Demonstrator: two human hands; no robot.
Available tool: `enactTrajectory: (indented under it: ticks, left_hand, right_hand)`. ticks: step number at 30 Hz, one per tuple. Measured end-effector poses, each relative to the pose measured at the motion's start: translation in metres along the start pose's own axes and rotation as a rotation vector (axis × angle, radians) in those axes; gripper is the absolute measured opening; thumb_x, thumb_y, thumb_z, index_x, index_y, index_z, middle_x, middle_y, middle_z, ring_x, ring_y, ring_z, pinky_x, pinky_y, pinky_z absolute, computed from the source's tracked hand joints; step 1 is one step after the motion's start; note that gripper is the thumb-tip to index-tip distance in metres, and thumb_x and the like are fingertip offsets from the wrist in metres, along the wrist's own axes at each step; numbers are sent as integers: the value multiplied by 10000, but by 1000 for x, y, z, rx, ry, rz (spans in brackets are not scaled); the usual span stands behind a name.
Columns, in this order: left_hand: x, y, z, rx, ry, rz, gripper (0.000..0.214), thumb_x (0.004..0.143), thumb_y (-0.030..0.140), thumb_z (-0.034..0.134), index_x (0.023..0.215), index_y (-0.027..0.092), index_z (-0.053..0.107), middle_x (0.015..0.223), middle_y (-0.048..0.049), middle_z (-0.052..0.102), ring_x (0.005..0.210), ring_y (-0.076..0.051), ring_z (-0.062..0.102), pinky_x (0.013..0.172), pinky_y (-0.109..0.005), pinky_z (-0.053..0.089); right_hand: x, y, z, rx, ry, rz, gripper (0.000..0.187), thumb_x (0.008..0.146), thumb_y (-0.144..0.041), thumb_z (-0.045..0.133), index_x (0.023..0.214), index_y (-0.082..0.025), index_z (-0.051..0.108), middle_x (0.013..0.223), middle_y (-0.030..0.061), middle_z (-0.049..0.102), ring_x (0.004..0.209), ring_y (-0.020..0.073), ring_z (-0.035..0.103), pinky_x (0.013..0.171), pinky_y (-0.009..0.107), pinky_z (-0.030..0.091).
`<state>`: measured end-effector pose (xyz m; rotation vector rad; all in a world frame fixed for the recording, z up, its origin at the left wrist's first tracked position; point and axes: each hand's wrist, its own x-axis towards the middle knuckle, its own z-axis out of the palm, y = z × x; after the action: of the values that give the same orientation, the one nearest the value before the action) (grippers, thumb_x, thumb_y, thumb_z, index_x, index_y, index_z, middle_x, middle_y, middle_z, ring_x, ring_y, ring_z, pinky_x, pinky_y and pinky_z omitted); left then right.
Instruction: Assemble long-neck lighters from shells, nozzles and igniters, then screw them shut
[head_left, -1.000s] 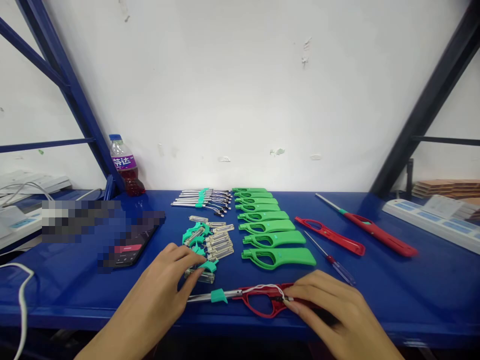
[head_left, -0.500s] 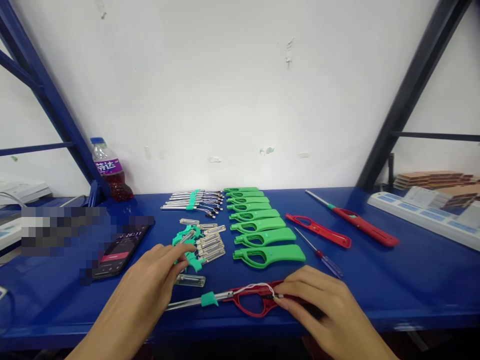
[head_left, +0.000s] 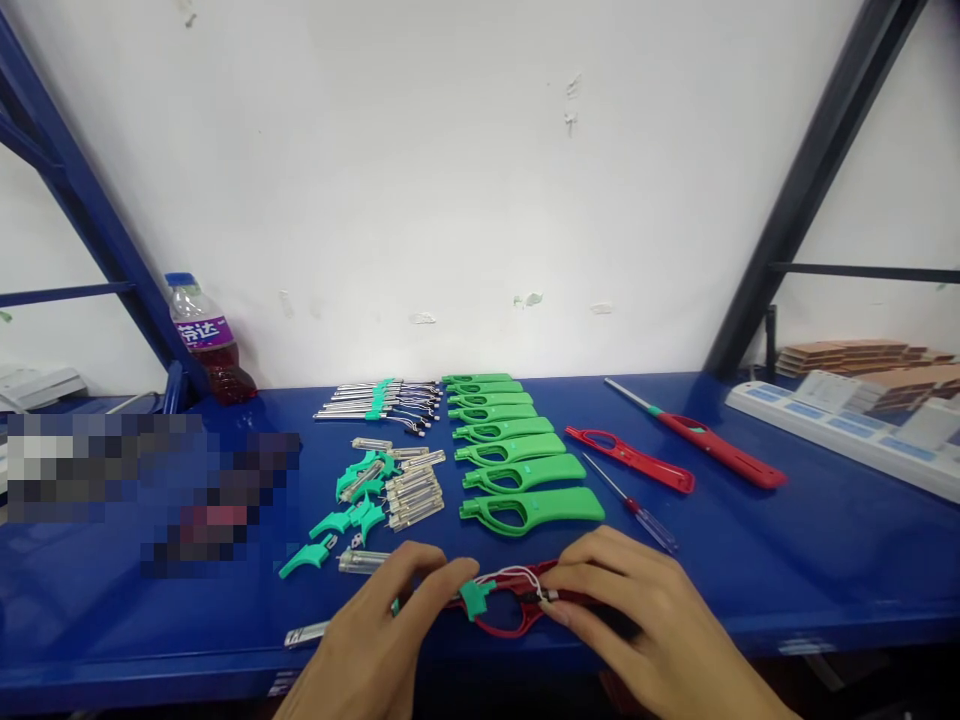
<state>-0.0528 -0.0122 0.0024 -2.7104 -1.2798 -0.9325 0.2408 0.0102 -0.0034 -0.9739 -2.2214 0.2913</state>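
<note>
My left hand [head_left: 397, 620] pinches a small teal plastic trigger [head_left: 476, 598] over the finger loop of a red lighter housing half [head_left: 504, 628]. At the front of the table, my right hand [head_left: 630, 605] grips this housing; its thumb and fingers are at the black wire end of the igniter [head_left: 551, 596]. A white wire [head_left: 510, 572] curves along the housing's upper side. The metal lighter tube [head_left: 306, 634] points left from the housing, mostly hidden behind my left hand. Loose teal triggers [head_left: 307, 555] and clear fuel tanks [head_left: 414, 498] lie beyond my left hand.
Green housing halves [head_left: 532, 508] are lined up mid-table, with metal tubes [head_left: 349, 403] back left. To the right lie a screwdriver [head_left: 637, 515], a red housing half [head_left: 637, 458], an assembled red lighter [head_left: 720, 450] and a power strip [head_left: 825, 420]. A bottle [head_left: 206, 340] stands back left.
My left hand has moved right and toward me from the parts pile, bringing a teal trigger to the red housing. My right hand keeps its hold. The view has shifted slightly.
</note>
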Motion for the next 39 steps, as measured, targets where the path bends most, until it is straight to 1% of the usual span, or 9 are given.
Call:
enactTrajectory:
  ticks: [3,6,10,14,23,27,32,36,39]
  left_hand:
    - [-1,4,4,-4,-23,45,731,914,-85,338,1510,294,528,1241,-75,695,1047,-139,767,901,-183,605]
    - [-1,6,8,-12,-42,74,734,902,-74,361,1534,267,515,1241,-96,683,1039,-158,759,899,-205,618]
    - [0,6,14,-23,-17,114,662,956,-69,374,1535,219,514,1225,-117,662,1027,-164,736,876,-218,626]
    - [2,7,17,-35,0,131,589,994,-77,397,1502,180,545,1209,-119,654,1062,-168,720,918,-236,622]
    - [2,12,22,-42,68,104,558,1022,-53,395,1493,182,579,1208,-112,668,1039,-173,727,885,-237,631]
    - [3,10,21,-39,51,134,542,1028,-33,422,1509,170,568,1197,-116,675,1019,-175,728,870,-232,633]
    - [3,8,20,6,25,167,523,1038,-26,408,1504,162,557,1161,-119,690,967,-187,720,831,-261,647]
    - [3,10,20,47,35,159,502,1033,-21,426,1468,177,578,1141,-111,704,904,-195,702,758,-283,649]
    - [3,11,19,64,25,147,502,1032,-19,423,1463,186,577,1133,-103,709,889,-196,698,737,-284,644]
  right_hand:
    - [0,-1,0,15,-32,25,136,1092,-305,650,1132,-294,780,1050,17,775,935,197,739,837,304,593]
    - [0,-1,-1,34,-53,44,151,1101,-297,637,1158,-311,775,1076,8,758,962,187,726,848,301,579]
    - [0,-1,-1,40,-52,28,183,1108,-290,625,1194,-331,782,1086,1,750,974,179,709,843,295,566]
    - [-1,1,0,10,-27,-15,210,1117,-279,600,1203,-317,787,1076,17,752,945,190,700,803,304,561]
    - [-1,4,1,-64,-2,-69,250,1132,-300,561,1247,-297,783,1050,39,762,891,196,702,762,309,568]
    - [-1,6,2,-52,6,-83,242,1137,-314,550,1219,-315,778,1072,20,775,917,192,710,784,303,573]
    - [-1,6,2,-28,-57,-18,247,1151,-313,508,1174,-292,753,1134,30,745,997,209,698,868,342,570]
    - [-1,3,0,-40,-100,11,256,1150,-304,510,1257,-341,740,1110,27,705,986,213,675,818,347,556]
    - [1,1,-1,-38,-117,8,267,1153,-299,504,1278,-342,736,1086,29,694,970,211,663,796,345,549]
